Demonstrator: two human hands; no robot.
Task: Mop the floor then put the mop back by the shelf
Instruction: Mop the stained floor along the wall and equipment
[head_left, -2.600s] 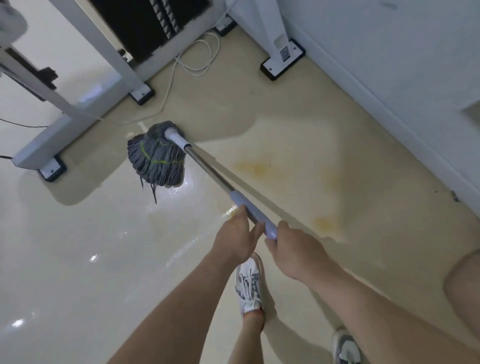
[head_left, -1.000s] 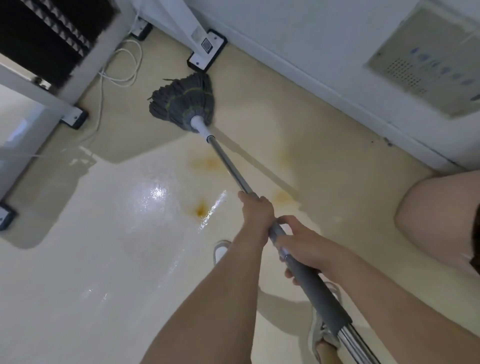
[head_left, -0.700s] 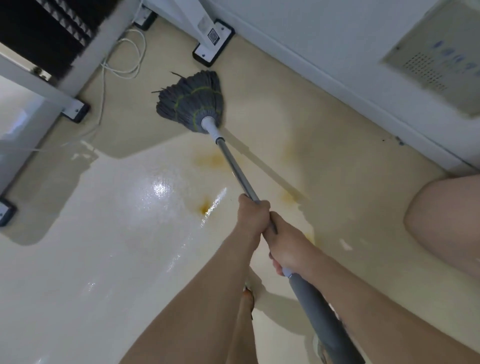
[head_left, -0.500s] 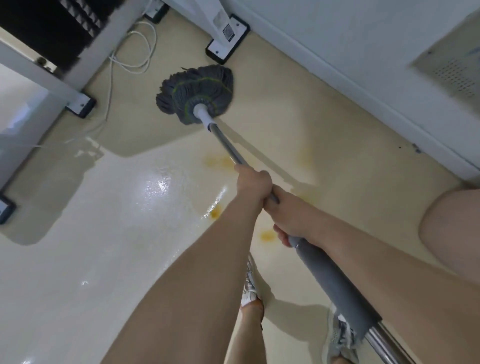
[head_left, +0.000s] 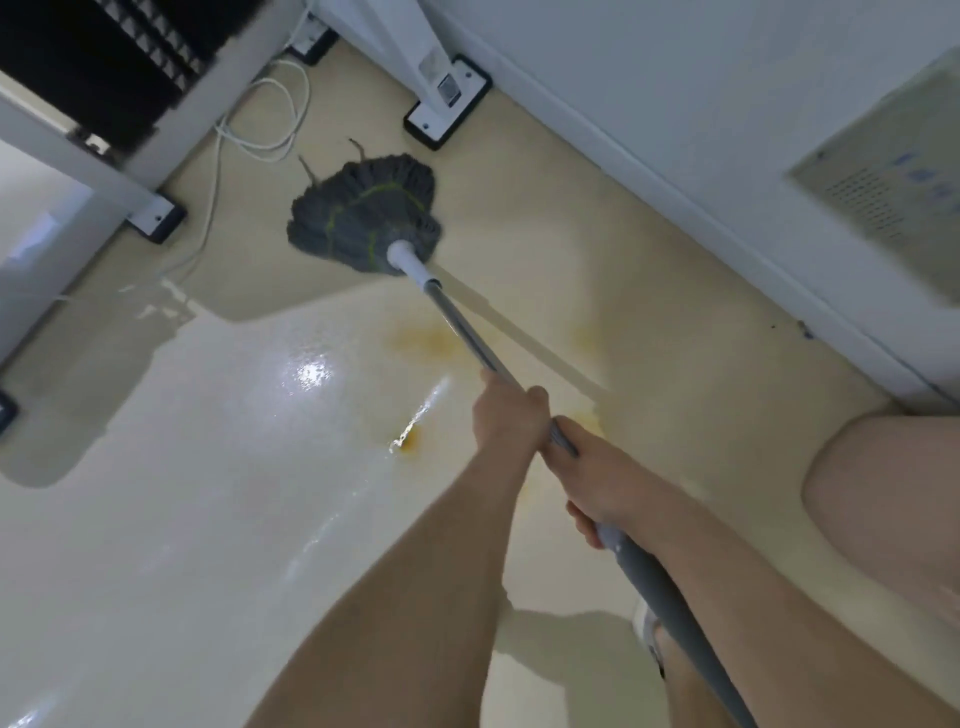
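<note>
I see both hands, left hand (head_left: 511, 415) and right hand (head_left: 597, 478), gripping the mop (head_left: 363, 221), now pushed toward upper centre; yellow stains (head_left: 431, 340) remain

nothing here can be read with any confidence. a small sticker (head_left: 448, 89) sits on the white stand foot (head_left: 448, 104) by the wall at the top of the floor, and it looks like a square code patch, but it is too blurred to make out any characters. the pale panel (head_left: 883, 182) on the wall at the right edge carries a row of small bluish marks (head_left: 922, 179) above a grid of dots; these may be printed signs or letters, yet motion blur smears them past reading. no brand name, number or label shows on the mop (head_left: 366, 215) or its handle.
</note>
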